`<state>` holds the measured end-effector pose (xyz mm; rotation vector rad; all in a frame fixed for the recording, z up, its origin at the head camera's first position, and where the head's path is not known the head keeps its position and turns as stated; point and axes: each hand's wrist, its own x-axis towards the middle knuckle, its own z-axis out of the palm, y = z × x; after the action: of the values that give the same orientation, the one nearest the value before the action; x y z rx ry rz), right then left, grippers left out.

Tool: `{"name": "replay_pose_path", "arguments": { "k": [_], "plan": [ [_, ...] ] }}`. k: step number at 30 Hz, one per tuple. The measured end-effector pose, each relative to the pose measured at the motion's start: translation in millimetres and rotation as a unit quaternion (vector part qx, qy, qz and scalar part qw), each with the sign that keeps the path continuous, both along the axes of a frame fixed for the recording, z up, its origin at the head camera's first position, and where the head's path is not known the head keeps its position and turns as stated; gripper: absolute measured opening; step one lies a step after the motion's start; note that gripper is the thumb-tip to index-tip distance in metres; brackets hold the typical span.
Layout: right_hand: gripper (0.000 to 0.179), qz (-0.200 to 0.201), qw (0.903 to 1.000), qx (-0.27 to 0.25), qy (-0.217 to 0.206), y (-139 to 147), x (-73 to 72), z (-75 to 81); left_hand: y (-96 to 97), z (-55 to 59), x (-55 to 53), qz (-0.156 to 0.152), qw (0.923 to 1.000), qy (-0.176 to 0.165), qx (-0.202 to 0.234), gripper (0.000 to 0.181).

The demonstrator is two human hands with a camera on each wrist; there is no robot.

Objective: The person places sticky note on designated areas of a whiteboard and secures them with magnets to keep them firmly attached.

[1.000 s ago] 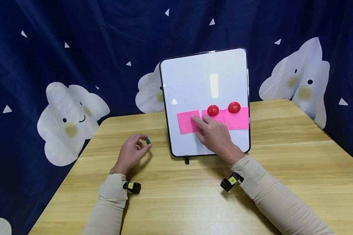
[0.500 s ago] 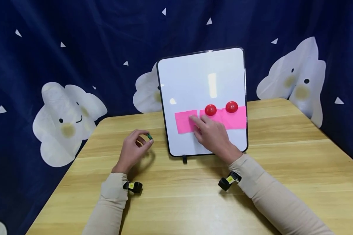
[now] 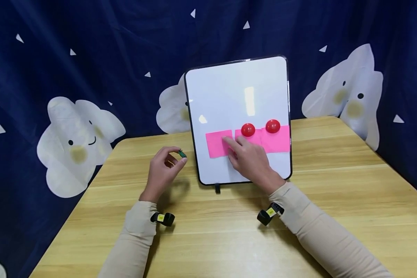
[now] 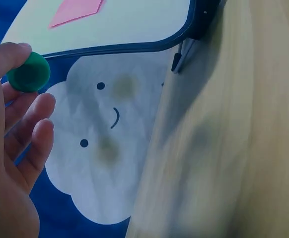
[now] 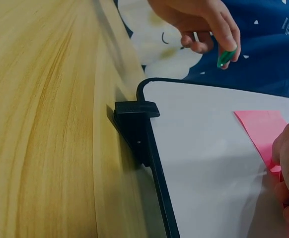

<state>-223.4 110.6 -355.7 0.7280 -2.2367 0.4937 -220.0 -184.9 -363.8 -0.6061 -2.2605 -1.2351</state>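
Observation:
Between thumb and index finger, my left hand [image 3: 161,172] pinches a small round green magnet [image 4: 30,73], held left of the whiteboard [image 3: 219,96] and apart from it. My right hand [image 3: 251,162] touches the left pink paper note [image 3: 213,144] on the board, index finger extended near the note's right side. To its right are a middle pink note [image 3: 258,139], partly covered by that hand, and a right pink note [image 3: 277,142]. One red domed magnet [image 3: 248,129] sits on the middle note's upper edge, another red magnet [image 3: 272,126] on the right note's.
The framed board stands tilted back on a wooden table [image 3: 208,231]. Its black foot [image 5: 134,114] sticks out at the bottom edge. Behind hangs a dark blue curtain [image 3: 125,46] printed with clouds and white triangles.
My left hand has moved up and to the right with the green magnet, closer to the board's left edge. The right hand stays on the left note.

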Motion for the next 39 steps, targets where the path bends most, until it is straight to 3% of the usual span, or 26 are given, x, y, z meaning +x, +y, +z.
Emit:
{"name": "replay_pose_path", "arguments": {
  "k": [9, 16, 25, 39],
  "plan": [
    [0.048, 0.000, 1.0000, -0.003, -0.002, -0.1, 1.4, 0.9, 16.8, 8.8, -2.0, 0.006, 0.9990, 0.031, 0.031, 0.031],
    [0.048, 0.001, 1.0000, -0.004, 0.001, 0.2, 1.7, -0.3, 38.8, 12.1, -8.4, -0.004, 0.9977, 0.067, 0.014, 0.033],
    [0.042, 0.000, 1.0000, -0.003, 0.005, 0.5, -0.4, -0.8, 46.3, 17.6, -10.7, -0.016, 0.9977, 0.061, 0.024, 0.032],
    [0.041, -0.007, 1.0000, 0.003, 0.004, -0.2, 0.6, 0.3, 66.6, 30.2, -18.0, -0.031, 0.9943, 0.102, -0.002, 0.032]
  ]
}}
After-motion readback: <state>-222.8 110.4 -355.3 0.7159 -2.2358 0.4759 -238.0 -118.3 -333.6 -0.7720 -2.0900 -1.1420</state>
